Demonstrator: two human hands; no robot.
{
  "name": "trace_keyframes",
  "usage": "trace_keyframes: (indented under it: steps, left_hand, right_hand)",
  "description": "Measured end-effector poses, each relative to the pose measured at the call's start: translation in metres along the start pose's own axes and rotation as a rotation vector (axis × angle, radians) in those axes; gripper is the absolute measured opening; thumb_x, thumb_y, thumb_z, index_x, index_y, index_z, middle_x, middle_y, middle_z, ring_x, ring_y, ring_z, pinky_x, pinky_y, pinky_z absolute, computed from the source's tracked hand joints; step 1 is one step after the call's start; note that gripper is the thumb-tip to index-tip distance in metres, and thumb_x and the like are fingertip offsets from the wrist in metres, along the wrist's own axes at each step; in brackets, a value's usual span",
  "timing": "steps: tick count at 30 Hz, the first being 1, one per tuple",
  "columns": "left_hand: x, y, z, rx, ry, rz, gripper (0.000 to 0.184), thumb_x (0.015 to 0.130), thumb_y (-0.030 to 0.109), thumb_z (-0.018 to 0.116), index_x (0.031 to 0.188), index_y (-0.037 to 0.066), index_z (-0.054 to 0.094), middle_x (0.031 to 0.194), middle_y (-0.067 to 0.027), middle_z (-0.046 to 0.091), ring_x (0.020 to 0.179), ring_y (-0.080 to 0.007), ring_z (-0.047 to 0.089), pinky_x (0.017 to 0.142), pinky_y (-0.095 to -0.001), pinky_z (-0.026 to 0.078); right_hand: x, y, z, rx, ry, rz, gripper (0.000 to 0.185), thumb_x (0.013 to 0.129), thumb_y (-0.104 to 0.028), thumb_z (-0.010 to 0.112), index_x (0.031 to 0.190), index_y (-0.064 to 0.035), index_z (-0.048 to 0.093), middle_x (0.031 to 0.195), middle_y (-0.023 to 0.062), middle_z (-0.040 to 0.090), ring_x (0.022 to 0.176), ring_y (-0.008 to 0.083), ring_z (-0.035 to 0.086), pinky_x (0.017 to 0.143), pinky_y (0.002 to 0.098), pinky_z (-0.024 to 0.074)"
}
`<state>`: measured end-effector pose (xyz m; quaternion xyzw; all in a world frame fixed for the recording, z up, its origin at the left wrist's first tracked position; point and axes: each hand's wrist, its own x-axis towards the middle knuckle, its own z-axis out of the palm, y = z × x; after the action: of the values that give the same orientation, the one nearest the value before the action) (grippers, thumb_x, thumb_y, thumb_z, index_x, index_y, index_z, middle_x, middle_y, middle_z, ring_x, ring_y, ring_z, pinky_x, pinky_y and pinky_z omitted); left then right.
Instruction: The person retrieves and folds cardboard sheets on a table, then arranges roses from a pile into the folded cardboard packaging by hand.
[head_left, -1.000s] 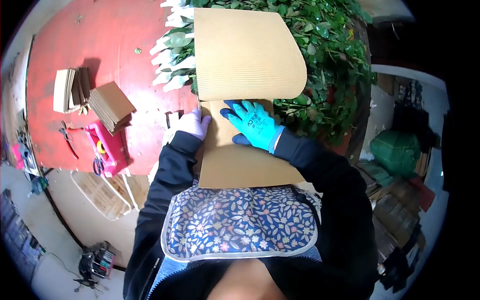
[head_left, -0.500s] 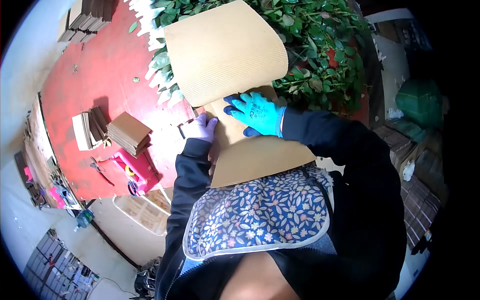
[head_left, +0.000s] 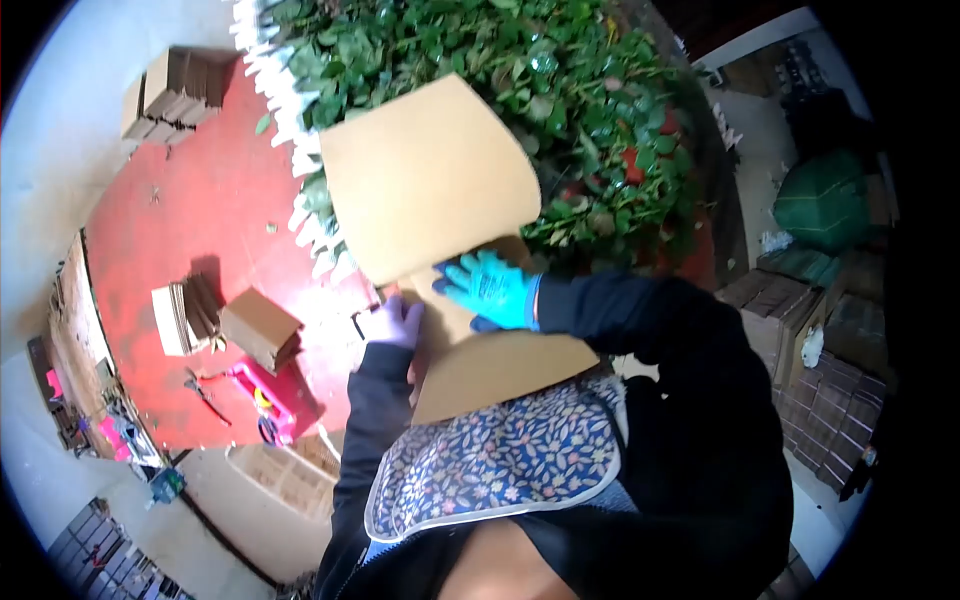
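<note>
A brown corrugated cardboard sheet [head_left: 425, 185] lies bent in front of me, its upper flap raised over the leaves and its lower flap [head_left: 500, 375] resting near my apron. My right hand [head_left: 490, 292], in a turquoise glove with dark fingertips, is spread flat on the middle of the cardboard. At the sheet's left edge, my left hand [head_left: 390, 322] in a pale lavender glove grips the border; some of its fingers are hard to make out in the glare. Beyond the sheet lie many leafy green stems [head_left: 590, 110] with white wrapped ends [head_left: 265, 80] along their left side.
Folded cardboard pieces [head_left: 262, 325] stand on the red table [head_left: 130, 255], with another stack [head_left: 180, 90] at its far left. A pink tool [head_left: 268, 395] and red-handled pruners [head_left: 207, 395] lie near the front edge. Cardboard bundles [head_left: 830, 410] are stacked at right.
The view has tilted, so the table and cardboard appear lower. Both hands stay at the cardboard, while its upper flap has shifted slightly in shape.
</note>
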<state>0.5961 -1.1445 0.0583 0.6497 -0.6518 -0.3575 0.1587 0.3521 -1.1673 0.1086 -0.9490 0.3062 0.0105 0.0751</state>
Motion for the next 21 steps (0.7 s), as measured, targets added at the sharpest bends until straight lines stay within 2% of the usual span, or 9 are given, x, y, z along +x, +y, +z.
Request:
trace_keyframes:
  steps: [4,6,9,13,16,17,18,20,21]
  left_hand:
    - [-0.014,0.028,-0.018,0.238,0.137,0.186,0.025,0.079,0.022,0.072,0.081,0.002,0.057,0.065,-0.0154,0.059,0.061,-0.0346,0.059,0.057,-0.0425,0.046]
    - [-0.015,0.055,-0.031,0.257,-0.004,0.247,0.041,0.077,0.017,0.073,0.113,0.004,0.059,0.103,-0.02,0.06,0.088,-0.0381,0.063,0.074,-0.0438,0.052]
    - [-0.006,0.049,-0.016,0.296,-0.232,0.263,0.071,0.076,0.021,0.073,0.139,0.005,0.044,0.136,-0.021,0.045,0.114,-0.0393,0.055,0.093,-0.0426,0.049]
    - [-0.002,0.037,-0.005,0.394,-0.15,0.363,0.063,0.085,0.031,0.062,0.137,0.001,0.042,0.136,-0.019,0.043,0.083,-0.0352,0.066,0.068,-0.0444,0.055]
    - [0.001,0.019,0.017,0.47,-0.126,0.37,0.057,0.089,0.026,0.057,0.137,0.001,0.042,0.137,-0.019,0.042,0.073,-0.0344,0.066,0.061,-0.0442,0.055]
    - [-0.002,0.032,0.011,0.529,-0.156,0.337,0.049,0.094,0.021,0.048,0.138,0.002,0.04,0.137,-0.0165,0.043,0.092,-0.0309,0.065,0.078,-0.0424,0.054]
    - [0.01,-0.015,0.042,0.745,-0.204,0.584,0.046,0.097,0.022,0.04,0.14,0.005,0.038,0.141,-0.0146,0.042,0.118,-0.0267,0.052,0.103,-0.044,0.04]
    - [0.014,0.046,0.009,0.17,-0.615,0.197,0.048,0.098,0.028,0.034,0.142,0.007,0.037,0.144,-0.0132,0.04,0.136,-0.0251,0.031,0.116,-0.0459,0.017]
    - [0.005,0.073,-0.013,0.408,-0.611,0.375,0.049,0.098,0.029,0.033,0.142,0.006,0.037,0.144,-0.0134,0.04,0.136,-0.0278,0.032,0.116,-0.0475,0.018]
  right_hand:
    - [0.007,-0.004,-0.008,0.055,-0.131,0.045,0.073,0.076,-0.041,0.071,0.137,-0.0073,0.048,0.146,0.0213,0.036,0.102,0.0332,0.051,0.079,0.046,0.0459]
    - [0.007,-0.004,-0.009,0.058,-0.09,0.031,0.069,0.074,-0.042,0.074,0.13,-0.0069,0.053,0.143,0.0207,0.039,0.101,0.033,0.052,0.079,0.0454,0.0466]
    - [0.008,-0.004,-0.014,0.05,-0.152,0.014,0.068,0.076,-0.044,0.073,0.13,-0.0073,0.053,0.142,0.0216,0.039,0.108,0.0366,0.052,0.083,0.0485,0.0469]
    - [0.009,-0.006,-0.004,0.127,-0.081,0.027,0.064,0.075,-0.04,0.073,0.129,-0.011,0.054,0.145,0.0208,0.037,0.114,0.0398,0.051,0.086,0.0534,0.0466]
    - [0.007,-0.012,-0.009,0.085,-0.102,0.031,0.05,0.077,-0.036,0.069,0.117,-0.0071,0.061,0.133,0.0197,0.051,0.107,0.0377,0.054,0.081,0.0496,0.0472]
    - [0.021,-0.017,-0.06,0.13,-0.465,0.052,0.051,0.081,-0.039,0.063,0.12,-0.0068,0.057,0.13,0.0159,0.054,0.113,0.0308,0.054,0.087,0.046,0.0464]
    - [0.021,-0.019,-0.105,0.124,-0.332,0.004,0.044,0.081,-0.037,0.061,0.113,-0.0063,0.059,0.11,0.0102,0.061,0.102,0.0256,0.058,0.083,0.042,0.0452]
    - [0.02,-0.014,-0.113,-0.029,0.275,-0.039,0.042,0.083,-0.039,0.06,0.11,-0.0064,0.06,0.098,0.0083,0.061,0.094,0.0244,0.059,0.081,0.0403,0.0439]
    - [0.024,-0.005,-0.137,0.087,0.206,-0.026,0.043,0.083,-0.04,0.061,0.109,-0.006,0.061,0.101,0.0076,0.062,0.092,0.0244,0.058,0.08,0.0386,0.0436]
